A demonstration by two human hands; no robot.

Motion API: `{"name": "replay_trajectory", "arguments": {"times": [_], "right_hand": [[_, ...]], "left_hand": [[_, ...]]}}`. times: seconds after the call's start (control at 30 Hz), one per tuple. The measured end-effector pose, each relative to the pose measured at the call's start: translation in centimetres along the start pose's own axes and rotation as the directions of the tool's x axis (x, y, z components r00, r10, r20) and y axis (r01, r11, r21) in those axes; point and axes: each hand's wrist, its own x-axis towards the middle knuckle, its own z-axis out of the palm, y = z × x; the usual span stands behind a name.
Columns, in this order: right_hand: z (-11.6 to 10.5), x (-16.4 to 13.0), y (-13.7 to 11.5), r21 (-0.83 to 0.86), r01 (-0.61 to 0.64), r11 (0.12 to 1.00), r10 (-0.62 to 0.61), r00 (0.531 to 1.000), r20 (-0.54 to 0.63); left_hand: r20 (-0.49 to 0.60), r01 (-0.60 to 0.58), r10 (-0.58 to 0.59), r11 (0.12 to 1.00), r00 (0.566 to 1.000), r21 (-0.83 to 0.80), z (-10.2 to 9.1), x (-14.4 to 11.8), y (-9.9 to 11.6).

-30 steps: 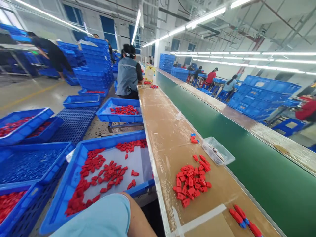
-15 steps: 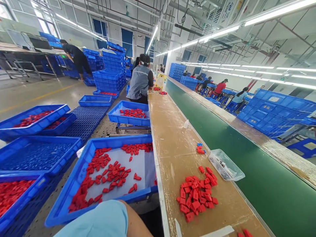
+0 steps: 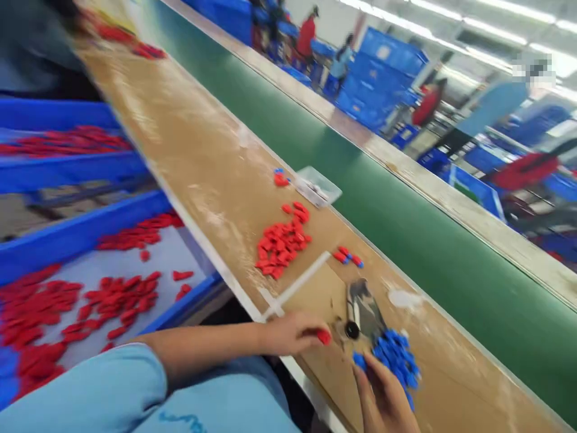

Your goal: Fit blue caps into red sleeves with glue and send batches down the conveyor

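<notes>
Since the earlier frame the view has swung down and toward the near end of the counter (image 3: 216, 180), and both hands, previously out of sight, have come into the lower part of the frame. The left hand (image 3: 288, 332) rests on the counter edge at lower centre, its fingers (image 3: 311, 334) closed around a small red piece (image 3: 323, 337) held at the fingertips. The right hand (image 3: 387, 397) sits at the bottom of the frame right of centre, fingers (image 3: 367, 370) spread loosely over the near edge of a heap of blue pieces (image 3: 396, 355); motion blur prevents confirming whether any blue piece is pinched. Between the two hands, just above them, a dark metal fixture (image 3: 360, 310) with a round black knob lies on the counter, touching the blue heap at its lower right. A white tape strip (image 3: 300, 282) crosses the counter above the left hand. Beyond the strip, at frame centre, lies a pile of red pieces (image 3: 283, 240), with a few joined red-and-blue pieces (image 3: 348, 257) just to its right. A clear plastic tray (image 3: 321, 185) stands further up, against the green conveyor belt (image 3: 406, 234). At left, below the counter, a blue crate (image 3: 67, 231) holds scattered red pieces. Other workers appear blurred at upper right.
</notes>
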Motion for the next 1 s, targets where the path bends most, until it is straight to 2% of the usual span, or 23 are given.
{"name": "replay_trajectory", "arguments": {"times": [0.1,0.17,0.3,0.47,0.9,1.0], "right_hand": [[-0.4,0.3,0.5,-0.125,-0.047,0.991,0.033,0.993,-0.117],[-0.2,1.0,0.7,-0.155,-0.028,0.987,0.007,0.991,-0.136],[0.2,2.1,0.4,-0.203,0.054,0.978,-0.077,0.992,-0.104],[0.3,2.7,-0.1,-0.35,0.155,0.924,-0.189,0.98,-0.066],[0.7,3.1,-0.2,-0.413,0.199,0.889,-0.231,0.972,-0.03],[0.5,3.1,-0.3,-0.395,0.173,0.902,-0.205,0.978,-0.038]], "left_hand": [[-0.007,0.02,-0.02,0.999,1.0,0.029,-0.8,0.1,0.0],[0.013,0.023,-0.024,0.998,1.0,0.054,-1.1,-0.1,0.0],[0.035,0.045,-0.048,0.997,0.998,0.068,-1.0,-0.3,0.1],[0.034,0.049,-0.051,0.997,0.998,0.058,-1.0,-0.2,0.2],[0.018,0.032,-0.033,0.997,0.999,0.065,-0.9,-0.3,0.1],[0.016,0.026,-0.027,0.997,0.999,0.073,-0.9,-0.3,0.1]]}}
